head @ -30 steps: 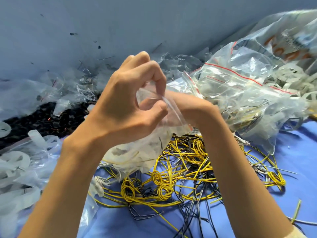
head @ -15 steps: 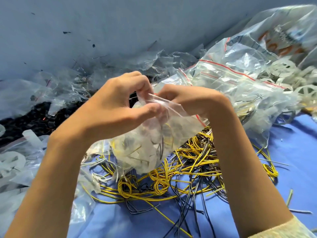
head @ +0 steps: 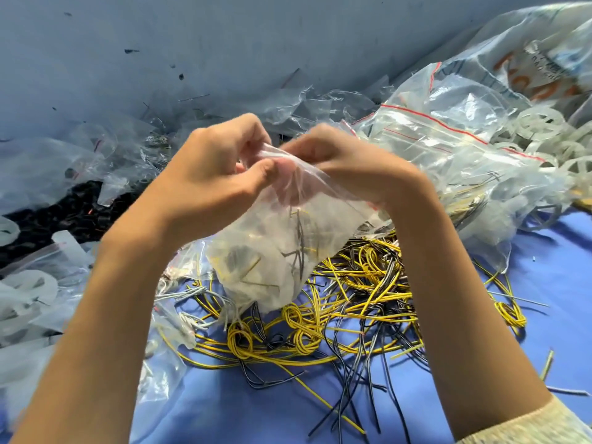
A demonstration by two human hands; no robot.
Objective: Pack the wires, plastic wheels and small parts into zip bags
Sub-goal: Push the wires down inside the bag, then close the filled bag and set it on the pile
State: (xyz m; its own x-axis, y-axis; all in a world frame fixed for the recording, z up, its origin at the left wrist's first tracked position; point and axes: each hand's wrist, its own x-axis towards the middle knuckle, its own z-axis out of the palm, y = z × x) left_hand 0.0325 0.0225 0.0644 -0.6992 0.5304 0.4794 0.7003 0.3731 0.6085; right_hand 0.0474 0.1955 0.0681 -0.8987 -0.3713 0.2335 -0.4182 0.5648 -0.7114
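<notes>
- Between my two hands, dead centre of the view, hangs the zip bag (head: 288,251): clear plastic, stuffed with pale parts and a few dark and yellow wire pieces. Its bottom dips toward the wire pile; I can't tell whether it touches.
- My left hand (head: 211,184) has thumb and curled fingers pinching the bag's top edge.
- My right hand (head: 349,165) is curled too, pinching that same edge just beside the left. Its fingertips are veiled by plastic.
- Under the bag lie the loose wires (head: 352,302), yellow and black, some knotted into little coils, spread over the blue cloth (head: 528,315).
- Off to the right lies a big bag with a red strip (head: 448,149), on its side with wires showing inside.
- Past it are the white plastic wheels (head: 541,123), piled near a printed sack (head: 544,68).
- On the left I see a heap of black small parts (head: 57,216), with crumpled clear bags holding pale wheels (head: 28,290) nearer me.
- Behind it all stands a grey-blue wall (head: 224,43).
</notes>
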